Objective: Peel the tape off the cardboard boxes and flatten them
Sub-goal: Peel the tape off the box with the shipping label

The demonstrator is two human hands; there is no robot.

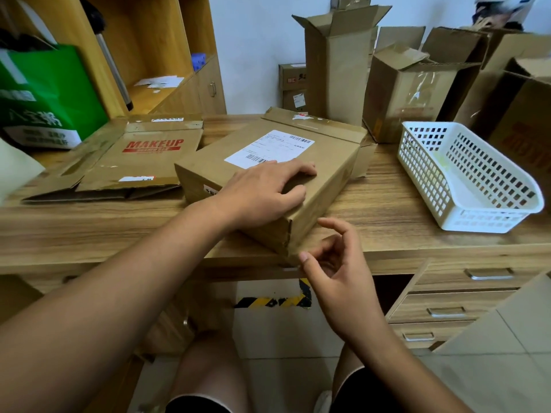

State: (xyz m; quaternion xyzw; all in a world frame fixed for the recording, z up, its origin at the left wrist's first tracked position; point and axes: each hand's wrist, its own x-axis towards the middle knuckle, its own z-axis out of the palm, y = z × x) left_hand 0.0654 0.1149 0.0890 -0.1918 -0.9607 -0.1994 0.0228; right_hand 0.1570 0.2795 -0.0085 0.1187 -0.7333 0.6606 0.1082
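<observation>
While the left hand (262,192) presses flat on the box (328,156), the right hand (334,257), loosely curled, holds nothing.
Probably light and stiff; its near corner (290,248) suits starting the peel.

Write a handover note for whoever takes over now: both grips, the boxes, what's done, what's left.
Left grip: flat on the labelled box, holding it down on the desk.
Right grip: thumb at that box's near corner; whether it has tape is unclear.
Done: the makeup box lies flattened, left of it.
Left: peel and flatten the labelled box, then the open boxes at the back right.
</observation>
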